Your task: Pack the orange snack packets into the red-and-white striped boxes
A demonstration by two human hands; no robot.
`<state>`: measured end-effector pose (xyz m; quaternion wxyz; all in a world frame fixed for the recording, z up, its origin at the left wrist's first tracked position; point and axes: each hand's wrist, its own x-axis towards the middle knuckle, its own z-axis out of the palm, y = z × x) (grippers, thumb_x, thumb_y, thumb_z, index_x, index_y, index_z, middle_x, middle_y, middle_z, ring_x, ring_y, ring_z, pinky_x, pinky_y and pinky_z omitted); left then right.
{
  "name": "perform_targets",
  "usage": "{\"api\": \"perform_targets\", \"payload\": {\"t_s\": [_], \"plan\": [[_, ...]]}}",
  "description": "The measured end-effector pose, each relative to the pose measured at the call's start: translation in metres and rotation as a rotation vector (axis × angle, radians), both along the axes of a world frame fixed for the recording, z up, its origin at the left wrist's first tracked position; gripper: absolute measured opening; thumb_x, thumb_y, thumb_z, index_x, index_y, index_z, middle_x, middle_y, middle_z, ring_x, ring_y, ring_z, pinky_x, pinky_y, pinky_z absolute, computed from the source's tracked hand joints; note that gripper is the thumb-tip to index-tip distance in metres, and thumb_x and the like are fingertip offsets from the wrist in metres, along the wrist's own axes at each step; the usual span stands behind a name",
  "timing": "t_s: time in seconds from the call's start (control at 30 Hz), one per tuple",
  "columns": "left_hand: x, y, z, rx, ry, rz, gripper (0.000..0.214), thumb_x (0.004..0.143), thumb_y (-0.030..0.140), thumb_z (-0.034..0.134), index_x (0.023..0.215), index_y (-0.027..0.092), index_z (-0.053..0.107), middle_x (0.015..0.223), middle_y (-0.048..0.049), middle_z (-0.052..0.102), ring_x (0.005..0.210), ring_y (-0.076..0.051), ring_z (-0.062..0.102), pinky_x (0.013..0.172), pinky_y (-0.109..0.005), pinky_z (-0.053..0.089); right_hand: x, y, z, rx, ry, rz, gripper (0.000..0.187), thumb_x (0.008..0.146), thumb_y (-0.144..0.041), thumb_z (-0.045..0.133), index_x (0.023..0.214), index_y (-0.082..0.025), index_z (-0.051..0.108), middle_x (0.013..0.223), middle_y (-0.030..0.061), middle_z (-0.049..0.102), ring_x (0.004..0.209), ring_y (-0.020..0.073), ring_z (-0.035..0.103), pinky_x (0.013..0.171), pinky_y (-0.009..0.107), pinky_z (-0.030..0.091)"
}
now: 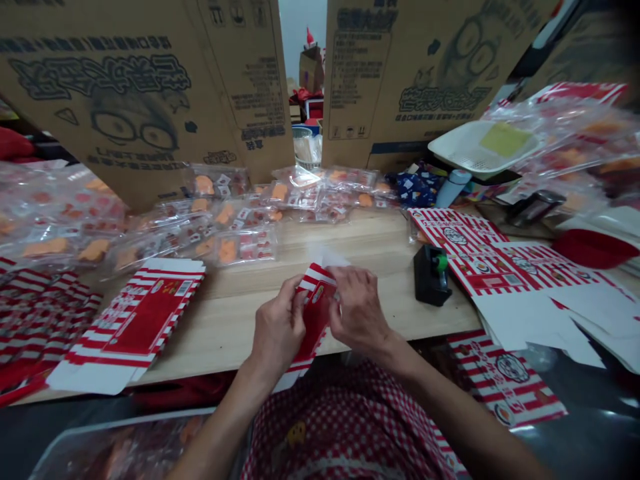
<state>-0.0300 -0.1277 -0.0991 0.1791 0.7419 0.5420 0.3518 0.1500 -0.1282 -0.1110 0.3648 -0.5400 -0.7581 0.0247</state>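
A red-and-white striped carton (316,313) is held tilted over the front edge of the table, between my two hands. My left hand (281,319) is closed on its left side, thumb on the printed face. At the carton's top right, my right hand (357,303) has its fingers bent against the edge by the white flaps (327,257), which are blurred. I cannot make out how firmly those fingers grip. To the left lies a stack of flat striped cartons (143,317), and a black tape dispenser (431,275) stands to the right.
Clear packets with orange pieces (247,247) line the back of the table (240,313). Large cardboard boxes (150,87) stand behind them. Unfolded printed card sheets (480,257) cover the right side, near a white basket (450,143). A plastic tub (125,427) sits below the front edge.
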Motion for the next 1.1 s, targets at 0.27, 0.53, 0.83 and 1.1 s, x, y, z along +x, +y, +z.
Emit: {"api": "perform_targets", "payload": {"t_s": [0.27,0.53,0.83,1.1], "plan": [[-0.012,0.008,0.008,0.102,0.194,-0.120,0.032,0.095,0.036,0.058,0.124,0.021,0.060,0.102,-0.0084,0.074,0.090,-0.023,0.071,0.080,-0.033,0.054,0.030,0.025,0.005,-0.926,0.715,0.594,0.026,0.085,-0.039,0.062,0.091,-0.016,0.073,0.080,0.0022,0.073,0.066,0.0168,0.064,0.063,0.028,0.050],[-0.008,-0.008,-0.002,-0.121,0.004,-0.223,0.035,0.093,0.039,0.061,0.125,0.025,0.063,0.111,-0.0051,0.075,0.093,-0.022,0.072,0.083,-0.031,0.056,0.019,0.026,0.022,-0.934,0.948,0.633,0.026,0.080,-0.041,0.071,0.089,-0.017,0.076,0.082,0.0037,0.075,0.070,0.0177,0.068,0.070,0.032,0.055],[0.007,-0.001,-0.009,-0.118,-0.520,0.179,0.028,0.093,0.041,0.061,0.102,0.017,0.073,0.087,-0.0002,0.076,0.077,-0.016,0.067,0.071,-0.020,0.053,0.017,0.030,-0.011,-0.471,1.270,-0.094,0.038,0.090,-0.052,0.052,0.098,-0.018,0.068,0.086,0.0062,0.074,0.078,0.0210,0.068,0.072,0.033,0.053],[0.039,-0.013,-0.019,-0.101,-0.481,0.089,0.030,0.098,0.041,0.053,0.104,0.016,0.069,0.078,-0.0012,0.071,0.065,-0.013,0.062,0.062,-0.019,0.049,0.003,0.065,-0.036,-0.422,1.368,-0.271,0.040,0.085,-0.055,0.048,0.062,-0.022,0.050,0.054,-0.0030,0.056,0.049,0.0131,0.047,0.049,0.025,0.040]]}}
